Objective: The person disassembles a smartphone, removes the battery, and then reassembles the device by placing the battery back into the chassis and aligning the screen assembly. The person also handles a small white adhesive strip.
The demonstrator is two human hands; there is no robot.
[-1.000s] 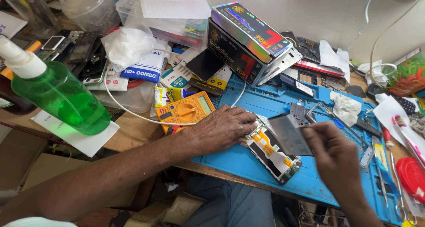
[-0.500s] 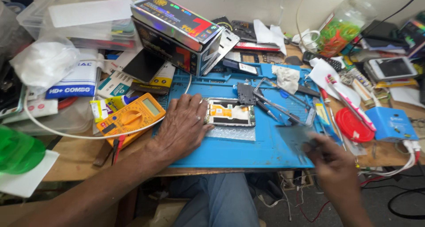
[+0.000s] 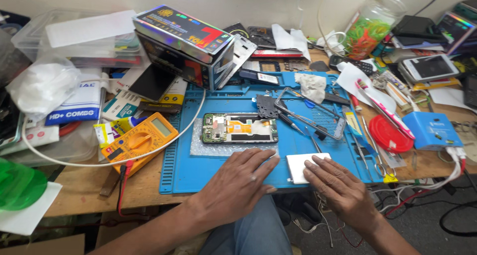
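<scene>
Both hands rest flat at the front edge of the blue mat, which lies on the wooden table. The left hand lies palm down with its fingers spread and open, gripping nothing; its fingertips touch the front edge of a clear bubble sheet. The right hand is also open and flat, its fingertips pressing on a small white rectangular pad that sits at the mat's near edge, just beside the left hand.

The opened phone lies face down on the bubble sheet in the middle of the mat, just beyond the left fingers and not touched. Its back is off, showing a green circuit board at the left end, an orange flex strip and dark metal framing.

Free room on the mat is the bare strip left of the phone. To the right, tweezers and thin tools crowd the surface. A yellow multimeter lies just off the mat's left edge.
</scene>
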